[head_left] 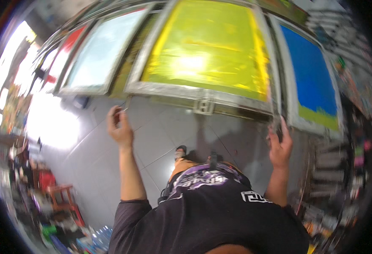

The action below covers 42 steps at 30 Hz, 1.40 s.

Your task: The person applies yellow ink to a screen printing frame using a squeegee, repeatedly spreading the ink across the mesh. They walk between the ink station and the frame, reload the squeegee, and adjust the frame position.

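Note:
A large silk-screen frame [169, 89] with bright yellow mesh stands in front of me, its near edge facing my body. My left hand [120, 129] is just below its near left corner, fingers curled and fingertips close to a small thin piece there; motion blur hides what they hold, if anything. At the near right corner is my right hand [281, 146], with the forefinger stretched up and the other fingers apart. It is close to the corner; whether it touches is unclear. A metal hinge or clamp [203, 102] sits midway along the near edge.
To the right is a frame with blue mesh [311, 70]; to the left, one with pale mesh [103, 51] and another with red [70, 43]. Grey floor tiles [152, 135] lie below. A red stool [63, 197] and clutter stand at lower left, stacked racks [327, 169] at right.

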### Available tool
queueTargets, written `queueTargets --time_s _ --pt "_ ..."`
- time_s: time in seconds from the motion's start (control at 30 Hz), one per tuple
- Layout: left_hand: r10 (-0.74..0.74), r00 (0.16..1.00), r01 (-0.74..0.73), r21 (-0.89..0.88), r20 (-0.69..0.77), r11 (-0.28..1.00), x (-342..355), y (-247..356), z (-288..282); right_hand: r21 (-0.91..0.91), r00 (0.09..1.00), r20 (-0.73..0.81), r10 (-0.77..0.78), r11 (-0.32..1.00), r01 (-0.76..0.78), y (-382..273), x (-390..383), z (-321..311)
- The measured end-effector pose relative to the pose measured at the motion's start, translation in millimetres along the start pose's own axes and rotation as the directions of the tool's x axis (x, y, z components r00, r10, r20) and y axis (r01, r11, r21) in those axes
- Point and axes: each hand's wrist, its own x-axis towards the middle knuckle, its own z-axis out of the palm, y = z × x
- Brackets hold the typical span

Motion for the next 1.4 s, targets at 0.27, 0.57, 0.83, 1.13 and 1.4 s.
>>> queueTargets --time_s 0.27,0.57,0.83,1.13,1.4 --pt "0.125 0.985 -0.131 0.041 0.122 0.991 81 -24 61 -0.456 0.986 -0.078 -0.147 0.885 0.096 -23 9 -5" --pt "0.133 0.939 -0.200 0.189 0.317 0.961 95 -35 114 -0.750 0.993 -0.094 0.073 0.651 -0.118 -61 -1 -2" --pt "0.147 0.932 -0.244 0.274 0.331 0.930 95 -45 126 -0.852 0.991 -0.098 0.094 0.507 -0.133 -76 -4 6" --pt "0.166 0.933 -0.256 0.263 0.320 0.930 94 -44 125 -0.871 0.971 -0.107 0.212 0.451 -0.194 -107 -17 1" --pt "0.174 0.927 -0.273 0.275 0.333 0.922 93 -45 124 -0.880 0.981 -0.077 0.179 0.451 -0.152 -115 -16 -12"
